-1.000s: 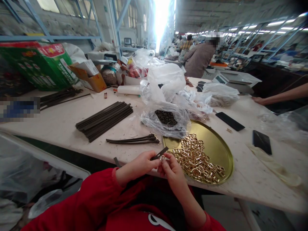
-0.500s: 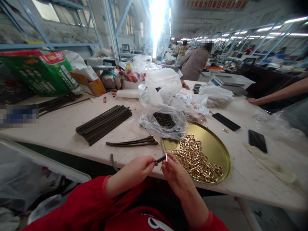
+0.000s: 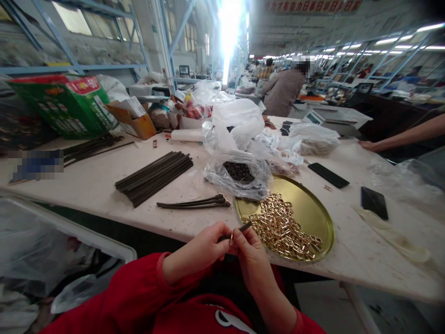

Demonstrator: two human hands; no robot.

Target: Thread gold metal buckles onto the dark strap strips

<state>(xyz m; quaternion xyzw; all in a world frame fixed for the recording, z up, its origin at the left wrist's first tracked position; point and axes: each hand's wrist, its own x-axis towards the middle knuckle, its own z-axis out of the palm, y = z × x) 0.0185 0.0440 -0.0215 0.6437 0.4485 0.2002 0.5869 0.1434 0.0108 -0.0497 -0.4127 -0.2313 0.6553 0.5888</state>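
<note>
In front of my red jacket, my two hands meet at the table's near edge. My left hand (image 3: 210,241) is closed on a dark brown strap (image 3: 246,226), whose end sticks out past my right fingers. My right hand (image 3: 252,253) pinches the strap together with a small gold buckle (image 3: 232,238), which sits around it between my hands. Fingers partly hide both. Just right of my hands, a round gold tray (image 3: 314,204) carries a heap of gold buckles (image 3: 283,227). Left of it lie a few straps fitted with buckles (image 3: 194,202).
A bundle of dark straps (image 3: 155,177) lies at left centre. Behind the tray is a clear plastic bag (image 3: 219,178) holding small dark pieces. Two black flat objects (image 3: 328,175) lie at right. A co-worker's arm (image 3: 403,134) reaches in there; a plastic-lined bin (image 3: 114,241) stands lower left.
The strap's end now protrudes beyond my right fingers, and the buckle sits further along it, nearer my left hand. My hands have come closer together. The view shifted slightly.
</note>
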